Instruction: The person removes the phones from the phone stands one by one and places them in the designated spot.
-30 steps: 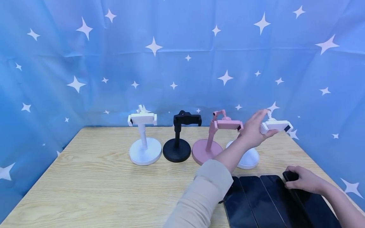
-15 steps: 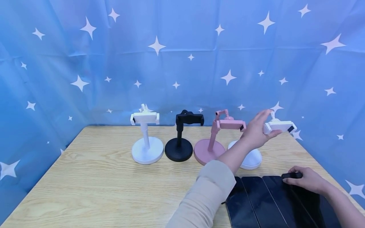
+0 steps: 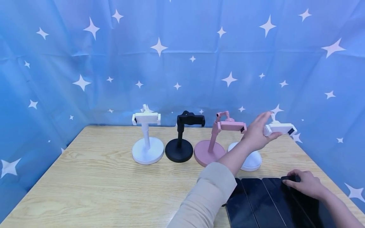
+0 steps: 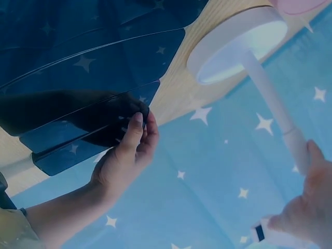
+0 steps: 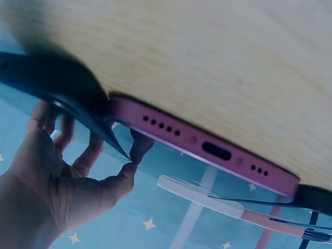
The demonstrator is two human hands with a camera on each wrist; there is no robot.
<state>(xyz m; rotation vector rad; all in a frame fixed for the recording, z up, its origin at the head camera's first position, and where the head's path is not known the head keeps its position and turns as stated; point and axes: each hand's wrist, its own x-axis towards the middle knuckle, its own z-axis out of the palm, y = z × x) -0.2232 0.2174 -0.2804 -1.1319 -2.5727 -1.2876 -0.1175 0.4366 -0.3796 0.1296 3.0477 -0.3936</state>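
Observation:
At the right end of a row of phone stands, my left hand [image 3: 258, 133] grips the clamp of a white phone stand [image 3: 280, 128]. Its thumb lies at the clamp and a finger reaches up to the stem. Lower down, my right hand [image 3: 308, 183] pinches the far end of a dark phone [image 3: 293, 179], thumb on the screen side. That phone is among several black-screened phones [image 3: 253, 193] lying side by side. In the right wrist view, a phone with a reddish edge and charging port [image 5: 216, 151] sits beside the right hand [image 5: 78, 176].
Left of the held stand are a pink stand [image 3: 211, 148], a black stand [image 3: 179, 148] and another white stand [image 3: 146, 148]. All stand upright on the wooden table [image 3: 114, 190]. A blue curtain [image 3: 182, 69] with white stars hangs close behind and at both sides.
The phone end in my right hand looked raised and edge-on earlier; now it lies lower and flatter. My left hand keeps its grip on the white stand. The head view has shifted slightly.

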